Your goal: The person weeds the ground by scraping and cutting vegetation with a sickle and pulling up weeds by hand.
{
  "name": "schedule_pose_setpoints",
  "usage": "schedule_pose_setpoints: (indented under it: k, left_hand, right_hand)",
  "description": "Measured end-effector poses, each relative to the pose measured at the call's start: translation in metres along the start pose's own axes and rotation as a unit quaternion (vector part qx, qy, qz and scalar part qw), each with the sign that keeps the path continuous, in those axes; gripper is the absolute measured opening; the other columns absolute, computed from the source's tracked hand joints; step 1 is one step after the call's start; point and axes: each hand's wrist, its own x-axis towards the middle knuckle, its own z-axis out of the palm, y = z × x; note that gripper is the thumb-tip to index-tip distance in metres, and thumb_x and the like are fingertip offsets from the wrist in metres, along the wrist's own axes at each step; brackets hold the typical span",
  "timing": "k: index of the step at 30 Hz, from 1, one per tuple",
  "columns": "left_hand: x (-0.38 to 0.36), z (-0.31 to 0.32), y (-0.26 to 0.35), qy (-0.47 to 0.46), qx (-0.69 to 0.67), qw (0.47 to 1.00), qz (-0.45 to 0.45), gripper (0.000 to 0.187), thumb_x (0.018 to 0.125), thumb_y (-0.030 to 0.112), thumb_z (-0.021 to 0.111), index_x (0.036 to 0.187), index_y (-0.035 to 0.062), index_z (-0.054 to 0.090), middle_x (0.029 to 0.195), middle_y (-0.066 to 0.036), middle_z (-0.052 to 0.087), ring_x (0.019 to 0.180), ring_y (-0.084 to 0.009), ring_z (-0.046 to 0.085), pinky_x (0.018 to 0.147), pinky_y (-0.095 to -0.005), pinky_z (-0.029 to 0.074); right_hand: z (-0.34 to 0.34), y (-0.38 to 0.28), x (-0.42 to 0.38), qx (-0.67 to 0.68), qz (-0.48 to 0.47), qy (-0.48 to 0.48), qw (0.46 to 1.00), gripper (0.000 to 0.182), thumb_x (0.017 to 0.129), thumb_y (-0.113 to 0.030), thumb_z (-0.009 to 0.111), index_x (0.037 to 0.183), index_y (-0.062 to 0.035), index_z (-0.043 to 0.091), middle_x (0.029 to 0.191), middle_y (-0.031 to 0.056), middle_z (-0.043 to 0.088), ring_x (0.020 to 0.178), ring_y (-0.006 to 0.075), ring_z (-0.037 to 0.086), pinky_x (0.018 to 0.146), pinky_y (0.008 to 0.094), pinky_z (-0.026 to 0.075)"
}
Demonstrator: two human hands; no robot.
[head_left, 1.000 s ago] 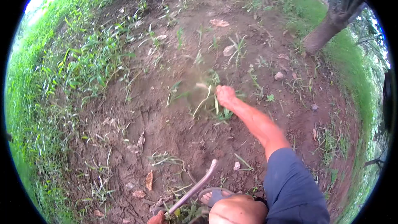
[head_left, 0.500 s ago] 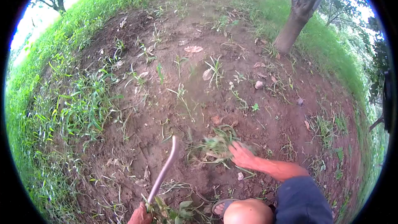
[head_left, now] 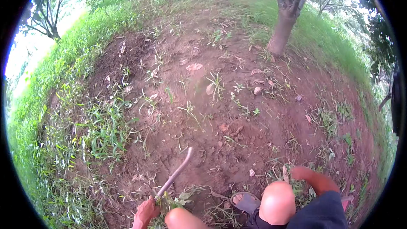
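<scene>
No writing could be read anywhere. The left hand (head_left: 145,213), at the bottom edge left of centre, was closed around a curved sickle (head_left: 175,173) and a tuft of weeds (head_left: 176,199); the blade pointed up toward the frame's middle. The right hand was hidden behind the knee (head_left: 277,201) at lower right, so its state could not be told. Bare reddish soil (head_left: 237,123) filled the centre, with grass (head_left: 93,123) at left and a tree trunk (head_left: 282,32) at upper right
</scene>
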Motion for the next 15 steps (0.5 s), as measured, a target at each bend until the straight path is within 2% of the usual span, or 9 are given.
schedule_pose_setpoints:
  k: [2, 4, 6, 7, 11, 12, 13, 14, 15]
  left_hand:
    - [0.015, -0.013, 0.009, 0.026, 0.053, 0.997, 0.042, 0.034, 0.085, 0.027, 0.062, 0.107, 0.0027, 0.051, 0.086, -0.028, 0.066, 0.087, -0.0441, 0.067, 0.074, -0.0536, 0.050]
    - [0.021, -0.027, 0.034, 0.062, 0.061, 0.993, 0.084, 0.032, 0.086, 0.028, 0.061, 0.106, 0.0035, 0.052, 0.087, -0.026, 0.066, 0.086, -0.0425, 0.067, 0.073, -0.0526, 0.050]
    - [0.021, -0.046, 0.070, 0.103, 0.058, 0.980, 0.161, 0.027, 0.088, 0.027, 0.060, 0.104, 0.0057, 0.053, 0.088, -0.022, 0.066, 0.083, -0.0399, 0.067, 0.072, -0.0512, 0.050]
    - [0.019, -0.052, 0.088, 0.108, 0.046, 0.974, 0.192, 0.024, 0.089, 0.025, 0.059, 0.103, 0.0070, 0.054, 0.088, -0.019, 0.066, 0.082, -0.0390, 0.066, 0.072, -0.0508, 0.050]
    - [0.034, -0.031, 0.131, 0.166, 0.028, 0.929, 0.330, 0.020, 0.090, 0.019, 0.057, 0.108, 0.0112, 0.057, 0.090, -0.015, 0.064, 0.085, -0.0365, 0.063, 0.074, -0.0505, 0.046]
    - [0.029, -0.032, 0.143, 0.147, 0.030, 0.927, 0.345, 0.034, 0.085, 0.016, 0.060, 0.119, 0.0140, 0.054, 0.098, -0.015, 0.062, 0.089, -0.0369, 0.062, 0.077, -0.0500, 0.046]
    - [0.023, -0.033, 0.152, 0.133, 0.030, 0.924, 0.357, 0.051, 0.080, 0.013, 0.063, 0.130, 0.0167, 0.052, 0.106, -0.015, 0.061, 0.094, -0.0374, 0.062, 0.079, -0.0495, 0.047]
    - [0.019, -0.029, 0.156, 0.136, 0.027, 0.927, 0.349, 0.051, 0.080, 0.013, 0.063, 0.130, 0.0167, 0.052, 0.106, -0.015, 0.061, 0.094, -0.0374, 0.062, 0.079, -0.0495, 0.047]
    - [0.017, -0.025, 0.159, 0.154, 0.036, 0.916, 0.368, 0.051, 0.080, 0.012, 0.062, 0.130, 0.0162, 0.053, 0.106, -0.014, 0.061, 0.095, -0.0366, 0.061, 0.080, -0.0489, 0.046]
  right_hand:
    - [-0.076, -0.060, -0.039, 0.159, 0.050, 0.188, 0.968, 0.040, 0.081, -0.025, 0.059, 0.117, -0.0074, 0.066, 0.108, 0.0228, 0.067, 0.105, 0.0394, 0.063, 0.088, 0.0509, 0.050]
    - [-0.115, -0.101, -0.044, 0.257, -0.014, 0.291, 0.921, 0.048, 0.083, -0.025, 0.060, 0.126, -0.0051, 0.057, 0.115, 0.0252, 0.062, 0.112, 0.0407, 0.058, 0.092, 0.0510, 0.048]
    - [-0.191, -0.171, -0.082, 0.302, -0.008, 0.372, 0.878, 0.053, 0.085, -0.025, 0.061, 0.131, -0.0034, 0.050, 0.121, 0.0248, 0.058, 0.114, 0.0421, 0.056, 0.097, 0.0476, 0.047]
    - [-0.212, -0.190, -0.087, 0.236, -0.090, 0.482, 0.839, 0.051, 0.084, -0.027, 0.064, 0.127, -0.0033, 0.051, 0.120, 0.0246, 0.057, 0.114, 0.0405, 0.056, 0.096, 0.0482, 0.046]
    - [-0.281, -0.241, -0.132, 0.006, -0.210, 0.649, 0.731, 0.051, 0.081, -0.032, 0.071, 0.120, -0.0050, 0.054, 0.111, 0.0201, 0.062, 0.108, 0.0341, 0.061, 0.093, 0.0461, 0.048]
    - [-0.277, -0.245, -0.136, 0.008, -0.214, 0.644, 0.734, 0.051, 0.081, -0.032, 0.071, 0.120, -0.0050, 0.054, 0.111, 0.0201, 0.062, 0.108, 0.0341, 0.061, 0.093, 0.0461, 0.048]
    - [-0.276, -0.247, -0.140, 0.007, -0.224, 0.529, 0.818, 0.052, 0.082, -0.033, 0.070, 0.124, -0.0059, 0.053, 0.107, 0.0196, 0.063, 0.103, 0.0344, 0.063, 0.090, 0.0457, 0.050]
    - [-0.277, -0.250, -0.142, 0.002, -0.231, 0.406, 0.884, 0.054, 0.084, -0.034, 0.069, 0.127, -0.0069, 0.051, 0.104, 0.0191, 0.065, 0.099, 0.0347, 0.065, 0.086, 0.0452, 0.051]
    - [-0.270, -0.253, -0.142, 0.030, -0.169, 0.322, 0.931, 0.055, 0.082, -0.040, 0.071, 0.124, -0.0080, 0.055, 0.096, 0.0174, 0.068, 0.090, 0.0353, 0.067, 0.082, 0.0459, 0.052]
